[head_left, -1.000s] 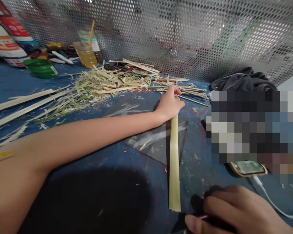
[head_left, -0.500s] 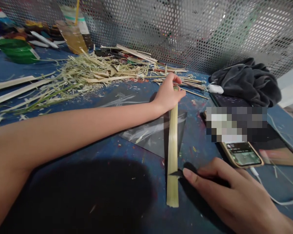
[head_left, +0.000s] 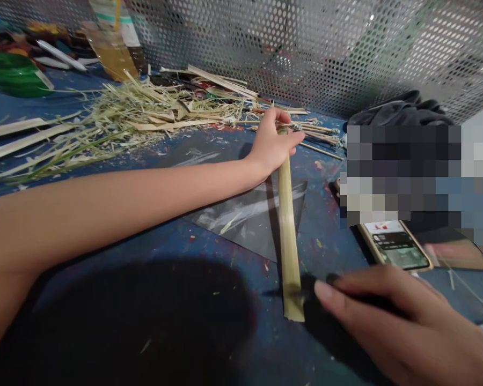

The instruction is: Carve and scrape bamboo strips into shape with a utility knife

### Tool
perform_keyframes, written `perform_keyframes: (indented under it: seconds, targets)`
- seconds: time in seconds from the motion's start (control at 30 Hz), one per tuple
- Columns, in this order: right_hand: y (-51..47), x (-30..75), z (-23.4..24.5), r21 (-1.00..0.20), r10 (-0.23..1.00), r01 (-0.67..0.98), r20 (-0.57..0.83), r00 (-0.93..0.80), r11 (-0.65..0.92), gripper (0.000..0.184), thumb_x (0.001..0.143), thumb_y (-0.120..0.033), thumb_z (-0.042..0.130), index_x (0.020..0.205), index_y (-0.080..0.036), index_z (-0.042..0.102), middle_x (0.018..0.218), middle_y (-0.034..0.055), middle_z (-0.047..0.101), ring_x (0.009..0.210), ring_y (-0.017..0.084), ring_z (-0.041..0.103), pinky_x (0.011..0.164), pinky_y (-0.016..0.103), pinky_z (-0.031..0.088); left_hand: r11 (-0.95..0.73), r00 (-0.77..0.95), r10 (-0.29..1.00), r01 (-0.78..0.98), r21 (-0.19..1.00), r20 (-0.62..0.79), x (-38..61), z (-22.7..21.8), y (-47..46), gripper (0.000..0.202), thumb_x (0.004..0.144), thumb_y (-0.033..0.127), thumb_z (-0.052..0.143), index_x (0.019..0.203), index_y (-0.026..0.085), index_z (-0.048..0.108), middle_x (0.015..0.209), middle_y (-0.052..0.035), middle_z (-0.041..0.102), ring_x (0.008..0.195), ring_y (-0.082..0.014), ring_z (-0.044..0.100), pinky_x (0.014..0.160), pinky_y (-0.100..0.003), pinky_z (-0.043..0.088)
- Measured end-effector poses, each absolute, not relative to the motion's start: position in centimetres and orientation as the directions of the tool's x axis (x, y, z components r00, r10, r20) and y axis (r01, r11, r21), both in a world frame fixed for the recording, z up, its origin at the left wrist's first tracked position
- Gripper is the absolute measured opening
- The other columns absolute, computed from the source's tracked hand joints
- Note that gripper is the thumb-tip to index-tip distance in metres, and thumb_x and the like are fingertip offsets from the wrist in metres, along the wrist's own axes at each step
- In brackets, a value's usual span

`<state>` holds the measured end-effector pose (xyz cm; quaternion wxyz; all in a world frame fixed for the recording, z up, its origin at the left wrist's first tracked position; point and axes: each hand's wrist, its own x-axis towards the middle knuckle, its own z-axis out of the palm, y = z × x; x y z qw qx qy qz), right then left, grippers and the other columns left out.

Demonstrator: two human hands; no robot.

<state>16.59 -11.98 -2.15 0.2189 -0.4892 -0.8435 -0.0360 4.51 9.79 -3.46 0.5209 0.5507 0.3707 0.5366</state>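
A long pale green-yellow plant strip (head_left: 290, 236) runs toward me over the blue table. Its far end is pinched between the thumb and fingers of my left hand (head_left: 270, 142). My right hand (head_left: 390, 311), blurred by motion, is closed around a dark-handled knife (head_left: 312, 292). The knife's thin blade lies across the strip close to its near end; the blur hides whether it touches. Beneath the strip's middle is a dark sheet (head_left: 245, 214) with whitish scuffs.
A heap of plant shavings (head_left: 145, 110) spreads behind my left arm, with a cup of amber liquid (head_left: 118, 59) beyond. Thin sticks (head_left: 320, 134) lie past my left hand. On the right are a lit phone (head_left: 400, 246) and dark cloth (head_left: 390, 115). A perforated metal screen (head_left: 265, 48) stands behind.
The strip's near end has swung slightly right and away from me. The knife has moved closer to that end and is now blurred. My left hand keeps its pinch.
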Motion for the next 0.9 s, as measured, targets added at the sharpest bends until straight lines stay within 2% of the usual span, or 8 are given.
perform_keyframes:
  seconds: [0.1, 0.27, 0.47, 0.6, 0.67, 0.73, 0.8, 0.9]
  targets:
    - [-11.4, 16.6, -2.8, -0.115, 0.881, 0.933, 0.386, -0.275, 0.341, 0.041, 0.093, -0.050, 0.039, 0.072, -0.030, 0.068, 0.059, -0.0040, 0.064, 0.040, 0.008, 0.056, 0.033, 0.017, 0.038, -0.192, 0.182, 0.962, -0.088, 0.977, 0.206, 4.4, -3.5, 9.7, 0.036, 0.078, -0.006, 0.053, 0.078, 0.024, 0.033, 0.063, 0.0061, 0.039, 0.052, -0.0038, 0.039, 0.051, -0.022, 0.037]
    - [-11.4, 17.5, -3.6, 0.012, 0.834, 0.874, 0.293, -0.468, 0.486, 0.037, 0.096, -0.042, 0.036, 0.087, -0.031, 0.069, 0.068, -0.0031, 0.065, 0.041, 0.009, 0.053, 0.037, 0.020, 0.037, -0.200, 0.193, 0.958, -0.074, 0.977, 0.211, 4.4, -3.6, 9.6, 0.035, 0.077, -0.006, 0.053, 0.078, 0.023, 0.035, 0.065, 0.0050, 0.039, 0.055, -0.0043, 0.042, 0.052, -0.022, 0.039]
    - [-12.4, 18.4, -3.9, -0.093, 0.798, 0.804, 0.232, -0.556, 0.587, 0.026, 0.093, -0.039, 0.045, 0.086, -0.030, 0.068, 0.063, -0.0042, 0.061, 0.045, 0.007, 0.052, 0.040, 0.018, 0.037, -0.181, 0.204, 0.959, -0.090, 0.979, 0.196, 4.4, -3.5, 9.6, 0.031, 0.084, 0.004, 0.058, 0.078, 0.024, 0.034, 0.069, 0.0051, 0.041, 0.053, -0.0030, 0.038, 0.052, -0.023, 0.038]
    - [-12.7, 18.8, -3.4, -0.206, 0.744, 0.715, 0.175, -0.644, 0.668, 0.028, 0.091, -0.044, 0.047, 0.081, -0.028, 0.068, 0.059, -0.0037, 0.060, 0.048, 0.008, 0.054, 0.047, 0.019, 0.043, -0.173, 0.189, 0.961, -0.158, 0.972, 0.202, 4.2, -3.5, 9.7, 0.030, 0.084, 0.004, 0.057, 0.078, 0.023, 0.034, 0.069, 0.0058, 0.040, 0.049, -0.0015, 0.038, 0.051, -0.022, 0.036]
    - [-12.6, 18.6, -3.1, -0.236, 0.785, 0.748, 0.208, -0.584, 0.620, 0.031, 0.090, -0.047, 0.050, 0.074, -0.027, 0.068, 0.058, -0.0031, 0.060, 0.048, 0.009, 0.054, 0.046, 0.018, 0.044, -0.165, 0.170, 0.965, -0.202, 0.966, 0.200, 4.3, -3.5, 9.8, 0.029, 0.084, 0.003, 0.056, 0.079, 0.022, 0.034, 0.068, 0.0064, 0.040, 0.047, -0.0016, 0.039, 0.049, -0.021, 0.034]
    - [-12.1, 18.0, -2.9, -0.237, 0.872, 0.855, 0.295, -0.390, 0.462, 0.037, 0.090, -0.048, 0.050, 0.065, -0.025, 0.066, 0.055, -0.0025, 0.059, 0.044, 0.008, 0.053, 0.042, 0.018, 0.042, -0.168, 0.170, 0.963, -0.230, 0.959, 0.209, 4.4, -3.6, 9.8, 0.029, 0.084, 0.004, 0.056, 0.080, 0.022, 0.033, 0.067, 0.0072, 0.039, 0.045, -0.0018, 0.039, 0.048, -0.020, 0.034]
    - [-11.4, 17.5, -2.9, -0.213, 0.892, 0.911, 0.371, -0.259, 0.353, 0.042, 0.092, -0.047, 0.045, 0.065, -0.025, 0.068, 0.058, -0.0015, 0.061, 0.043, 0.008, 0.053, 0.041, 0.018, 0.040, -0.182, 0.200, 0.953, -0.228, 0.957, 0.229, 4.5, -3.8, 9.7, 0.029, 0.082, 0.004, 0.056, 0.080, 0.022, 0.034, 0.068, 0.0074, 0.040, 0.045, -0.0018, 0.039, 0.048, -0.020, 0.036]
    - [-10.4, 17.1, -3.0, -0.112, 0.851, 0.903, 0.399, -0.342, 0.416, 0.041, 0.095, -0.044, 0.040, 0.076, -0.027, 0.072, 0.065, -0.0002, 0.064, 0.047, 0.009, 0.056, 0.044, 0.020, 0.041, -0.188, 0.226, 0.947, -0.193, 0.963, 0.230, 4.6, -3.9, 9.6, 0.030, 0.078, -0.001, 0.054, 0.081, 0.022, 0.034, 0.069, 0.0070, 0.041, 0.046, -0.0020, 0.042, 0.048, -0.019, 0.036]
